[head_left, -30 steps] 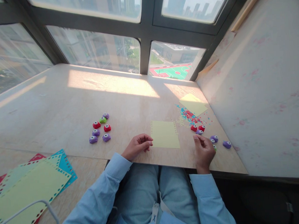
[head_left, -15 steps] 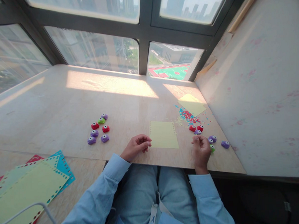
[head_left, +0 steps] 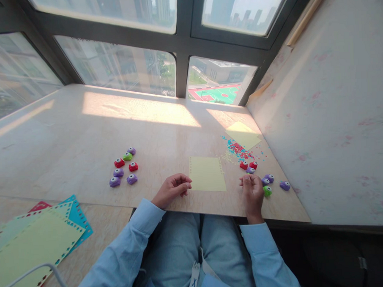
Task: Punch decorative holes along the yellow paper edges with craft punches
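Note:
A pale yellow sheet of paper (head_left: 207, 174) with small holes along its left and right edges lies flat before me. My left hand (head_left: 174, 188) is closed at its left edge, thumb and index finger together on the paper's margin. To the right of the sheet is my right hand (head_left: 252, 196), fingers pinched together; what they hold, if anything, is too small to make out. Just beyond and beside it lie small craft punches: a red one (head_left: 243, 165), a purple one (head_left: 250, 170), a green one (head_left: 267, 191) and several others.
More craft punches (head_left: 132, 178) stand in a group on the left. Paper confetti (head_left: 238, 150) is scattered by another yellow sheet (head_left: 244, 135) at the back right. Punched coloured sheets (head_left: 40, 239) lie at the lower left, under a white cable (head_left: 52, 268). A wall (head_left: 330, 124) bounds the right side.
My right hand has shifted slightly left, uncovering more of the green and purple punches beside it. My left hand stays at the paper's edge. The whole view has shifted a little.

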### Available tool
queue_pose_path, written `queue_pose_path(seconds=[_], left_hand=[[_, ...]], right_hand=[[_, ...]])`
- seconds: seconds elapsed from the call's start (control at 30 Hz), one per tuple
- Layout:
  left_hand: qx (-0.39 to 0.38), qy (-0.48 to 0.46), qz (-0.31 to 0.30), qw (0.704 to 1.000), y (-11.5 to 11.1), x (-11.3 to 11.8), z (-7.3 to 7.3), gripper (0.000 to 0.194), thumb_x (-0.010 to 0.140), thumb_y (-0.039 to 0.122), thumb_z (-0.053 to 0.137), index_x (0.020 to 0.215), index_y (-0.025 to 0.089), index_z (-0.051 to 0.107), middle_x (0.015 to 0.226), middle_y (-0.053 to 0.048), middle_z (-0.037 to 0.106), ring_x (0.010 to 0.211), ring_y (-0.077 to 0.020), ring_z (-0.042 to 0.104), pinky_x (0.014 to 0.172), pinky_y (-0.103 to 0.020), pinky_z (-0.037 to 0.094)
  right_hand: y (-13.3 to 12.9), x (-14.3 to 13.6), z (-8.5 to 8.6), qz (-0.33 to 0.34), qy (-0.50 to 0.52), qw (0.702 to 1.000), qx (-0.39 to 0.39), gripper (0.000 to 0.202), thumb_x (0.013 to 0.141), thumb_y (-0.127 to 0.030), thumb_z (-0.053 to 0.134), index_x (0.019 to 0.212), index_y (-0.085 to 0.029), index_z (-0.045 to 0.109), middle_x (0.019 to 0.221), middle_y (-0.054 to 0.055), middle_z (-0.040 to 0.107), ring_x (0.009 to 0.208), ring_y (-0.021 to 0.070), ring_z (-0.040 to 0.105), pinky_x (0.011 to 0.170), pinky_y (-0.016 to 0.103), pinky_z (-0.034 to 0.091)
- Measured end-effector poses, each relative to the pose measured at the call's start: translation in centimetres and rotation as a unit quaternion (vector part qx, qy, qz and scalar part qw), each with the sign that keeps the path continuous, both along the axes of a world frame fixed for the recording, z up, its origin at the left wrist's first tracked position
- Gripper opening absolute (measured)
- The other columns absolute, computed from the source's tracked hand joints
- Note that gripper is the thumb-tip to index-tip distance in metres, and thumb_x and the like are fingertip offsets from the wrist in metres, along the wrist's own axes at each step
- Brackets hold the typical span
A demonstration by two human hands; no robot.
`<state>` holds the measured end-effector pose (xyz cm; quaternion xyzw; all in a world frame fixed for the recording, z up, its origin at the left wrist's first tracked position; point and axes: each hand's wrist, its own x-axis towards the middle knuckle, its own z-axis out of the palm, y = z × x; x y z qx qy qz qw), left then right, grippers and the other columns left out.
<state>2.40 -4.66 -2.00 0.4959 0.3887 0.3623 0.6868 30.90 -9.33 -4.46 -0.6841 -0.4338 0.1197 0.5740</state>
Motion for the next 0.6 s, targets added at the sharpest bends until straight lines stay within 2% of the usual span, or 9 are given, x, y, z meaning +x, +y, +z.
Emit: queue_pose_path(seconds=[0.27,0.6], left_hand=[[0.004,0.002,-0.003,1.000,-0.07,-0.05,-0.08,0.030,0.072,0.038,0.075,0.088,0.015,0.063,0.072,0.000,0.064,0.056,-0.0084,0.056,0.052,-0.021,0.043],[0.004,0.005,0.000,1.000,-0.08,0.03,0.14,0.031,0.070,0.038,0.075,0.086,0.015,0.063,0.069,0.001,0.062,0.055,-0.0085,0.055,0.052,-0.021,0.043]], right_hand=[[-0.20,-0.15,0.36,0.023,-0.018,0.999,-0.015,0.032,0.089,-0.049,0.053,0.080,-0.019,0.058,0.068,0.000,0.060,0.064,0.0166,0.056,0.064,0.030,0.044],[-0.14,-0.11,0.25,0.030,-0.011,0.999,-0.018,0.032,0.084,-0.048,0.060,0.081,-0.017,0.063,0.072,0.003,0.064,0.064,0.0174,0.058,0.063,0.030,0.047]])
